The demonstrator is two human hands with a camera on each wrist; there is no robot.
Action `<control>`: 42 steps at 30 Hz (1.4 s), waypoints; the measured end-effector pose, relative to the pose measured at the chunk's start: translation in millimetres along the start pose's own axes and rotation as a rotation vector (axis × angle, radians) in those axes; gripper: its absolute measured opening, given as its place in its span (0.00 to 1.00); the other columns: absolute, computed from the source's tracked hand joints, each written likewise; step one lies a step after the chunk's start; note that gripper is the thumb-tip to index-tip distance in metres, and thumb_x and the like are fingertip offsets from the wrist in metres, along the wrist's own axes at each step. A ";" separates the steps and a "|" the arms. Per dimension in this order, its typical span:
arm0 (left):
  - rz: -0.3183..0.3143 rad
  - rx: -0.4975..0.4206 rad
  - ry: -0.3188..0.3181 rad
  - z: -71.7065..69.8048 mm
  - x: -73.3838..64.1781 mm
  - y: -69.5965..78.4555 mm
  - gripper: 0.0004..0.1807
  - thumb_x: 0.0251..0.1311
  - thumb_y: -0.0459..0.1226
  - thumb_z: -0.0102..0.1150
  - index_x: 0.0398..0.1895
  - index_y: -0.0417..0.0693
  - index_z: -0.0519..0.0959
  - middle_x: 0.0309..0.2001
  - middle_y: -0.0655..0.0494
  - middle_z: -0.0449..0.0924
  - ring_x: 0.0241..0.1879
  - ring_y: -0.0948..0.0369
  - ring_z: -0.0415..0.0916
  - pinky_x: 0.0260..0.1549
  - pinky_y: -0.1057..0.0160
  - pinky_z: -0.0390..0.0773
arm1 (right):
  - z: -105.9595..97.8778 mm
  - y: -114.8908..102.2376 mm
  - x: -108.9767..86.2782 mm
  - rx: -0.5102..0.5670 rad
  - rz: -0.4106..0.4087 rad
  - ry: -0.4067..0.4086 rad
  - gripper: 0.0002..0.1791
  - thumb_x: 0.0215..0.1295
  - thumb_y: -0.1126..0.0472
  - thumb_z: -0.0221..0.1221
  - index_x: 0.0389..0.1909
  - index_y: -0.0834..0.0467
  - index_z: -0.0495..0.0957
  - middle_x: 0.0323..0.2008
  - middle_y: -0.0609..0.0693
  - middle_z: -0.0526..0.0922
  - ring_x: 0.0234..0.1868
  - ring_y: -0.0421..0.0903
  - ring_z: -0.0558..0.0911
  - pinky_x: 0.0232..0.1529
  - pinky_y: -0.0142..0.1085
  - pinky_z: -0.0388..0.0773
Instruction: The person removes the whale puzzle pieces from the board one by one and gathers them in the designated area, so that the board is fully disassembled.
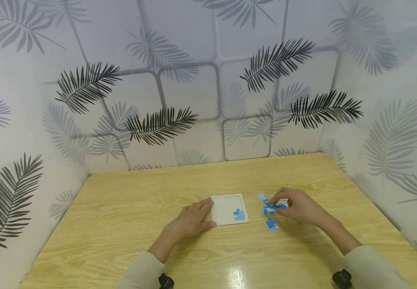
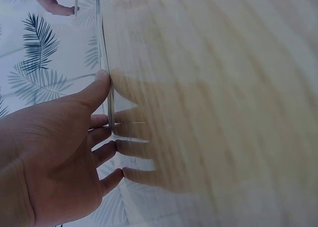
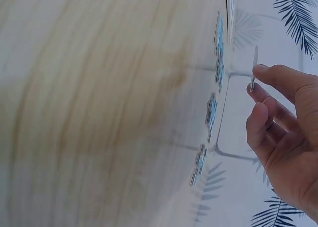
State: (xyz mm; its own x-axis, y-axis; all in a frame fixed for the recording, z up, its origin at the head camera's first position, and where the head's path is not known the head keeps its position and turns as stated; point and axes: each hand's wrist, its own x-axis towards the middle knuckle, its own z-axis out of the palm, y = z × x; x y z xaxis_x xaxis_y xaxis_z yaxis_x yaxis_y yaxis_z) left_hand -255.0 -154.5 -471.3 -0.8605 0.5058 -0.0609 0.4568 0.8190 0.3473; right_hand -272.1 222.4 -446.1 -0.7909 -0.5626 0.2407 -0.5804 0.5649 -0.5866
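Note:
A square white puzzle tray (image 1: pixel 222 209) lies on the table, with blue joined puzzle work (image 1: pixel 239 216) in its near right corner. My left hand (image 1: pixel 192 220) rests at the tray's left side, fingers spread and thumb at the near corner; in the left wrist view its fingertips touch down along the tray edge. My right hand (image 1: pixel 300 206) is right of the tray, over the loose pieces. Between thumb and index finger it pinches a thin puzzle piece (image 3: pixel 255 70), seen edge-on and raised off the table in the right wrist view.
Loose blue puzzle pieces lie right of the tray: one piece (image 1: pixel 272 225) nearest me, another piece (image 1: pixel 262 197) farther off, and several partly under the right hand. The wooden table (image 1: pixel 129 216) meets leaf-patterned walls (image 1: pixel 194 146) at its back and sides.

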 end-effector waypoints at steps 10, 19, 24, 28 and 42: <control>-0.021 -0.005 -0.014 2.7 3.4 -2.4 0.41 0.76 0.55 0.53 0.82 0.45 0.55 0.82 0.45 0.53 0.79 0.43 0.54 0.74 0.37 0.56 | -11.1 17.0 -24.1 -0.002 -0.003 -0.016 0.13 0.61 0.69 0.72 0.46 0.55 0.88 0.44 0.50 0.86 0.18 0.32 0.63 0.20 0.30 0.69; -0.067 -0.005 -0.033 5.3 7.2 -5.7 0.41 0.75 0.58 0.52 0.82 0.48 0.58 0.83 0.51 0.51 0.80 0.45 0.52 0.75 0.37 0.55 | -16.2 22.2 -37.1 -0.011 0.009 -0.050 0.12 0.60 0.67 0.73 0.44 0.52 0.89 0.43 0.48 0.87 0.20 0.32 0.68 0.22 0.31 0.72; -0.086 0.002 -0.041 6.0 9.2 -2.4 0.41 0.75 0.60 0.51 0.82 0.49 0.58 0.83 0.52 0.51 0.80 0.46 0.52 0.74 0.38 0.55 | -18.9 23.5 -41.1 0.026 0.031 -0.087 0.11 0.62 0.67 0.72 0.44 0.54 0.88 0.44 0.50 0.85 0.14 0.31 0.67 0.16 0.31 0.73; -0.083 0.009 -0.037 8.2 9.6 -3.3 0.42 0.75 0.60 0.51 0.83 0.49 0.57 0.83 0.51 0.51 0.80 0.46 0.52 0.74 0.38 0.55 | -16.8 24.7 -43.1 0.100 0.060 -0.124 0.11 0.63 0.68 0.71 0.44 0.55 0.87 0.46 0.53 0.84 0.13 0.31 0.67 0.12 0.32 0.73; -0.052 0.014 -0.009 7.2 8.3 -4.4 0.43 0.75 0.59 0.53 0.83 0.47 0.56 0.83 0.50 0.53 0.79 0.44 0.55 0.73 0.37 0.58 | -9.0 20.9 -28.9 -0.040 -0.056 -0.032 0.13 0.60 0.72 0.70 0.44 0.56 0.83 0.39 0.50 0.83 0.21 0.31 0.67 0.25 0.30 0.72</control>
State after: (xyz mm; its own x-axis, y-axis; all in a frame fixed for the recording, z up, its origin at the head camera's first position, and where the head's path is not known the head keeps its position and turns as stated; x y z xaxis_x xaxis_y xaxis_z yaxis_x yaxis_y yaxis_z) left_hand -262.6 -152.0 -480.0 -0.8811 0.4650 -0.0865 0.4151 0.8478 0.3300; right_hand -263.1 255.9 -458.3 -0.7508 -0.6127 0.2465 -0.6311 0.5556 -0.5413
